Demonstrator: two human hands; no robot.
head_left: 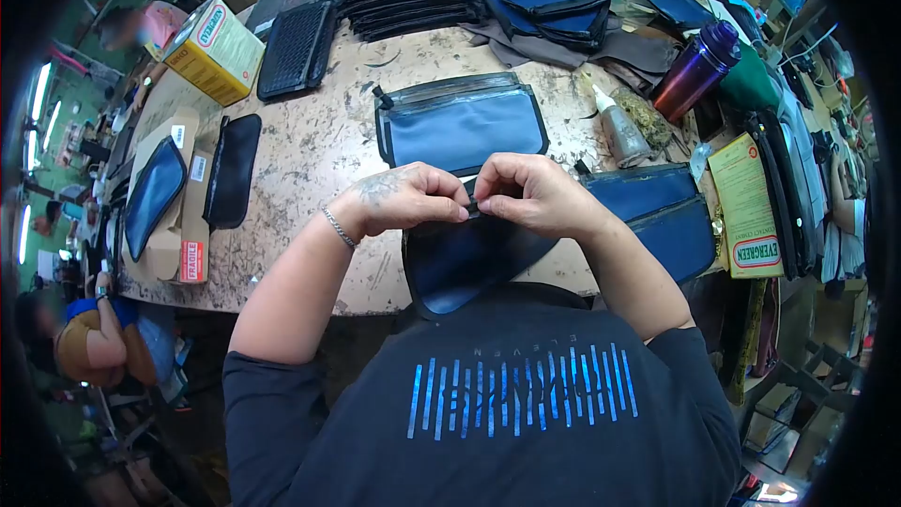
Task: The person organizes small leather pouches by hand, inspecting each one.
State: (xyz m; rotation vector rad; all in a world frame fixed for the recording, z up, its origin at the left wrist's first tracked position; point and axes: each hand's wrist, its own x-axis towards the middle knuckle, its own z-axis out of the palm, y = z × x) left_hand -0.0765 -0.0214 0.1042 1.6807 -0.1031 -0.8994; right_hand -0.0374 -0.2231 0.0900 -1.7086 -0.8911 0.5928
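Both my hands are close together over the table's near edge, pinching the upper edge of a dark pouch (460, 268) that hangs toward my shirt. My left hand (413, 197) has thumb and fingers pressed together on that edge. Just beside it, my right hand (527, 192) is closed on the same edge; the exact spot between the fingertips is too small to make out. Beyond my hands lies a blue panel with black trim (460, 136). Another blue panel (648, 216) lies to the right, partly behind my right forearm.
On the worn table (319, 169) are a yellow can (214, 52), stacked black pieces (413, 5), a purple bottle (696, 70), a grey cone-shaped bottle (621, 131), a yellow box (748, 207) and a cardboard piece (192, 197). A person (99, 338) is at the lower left.
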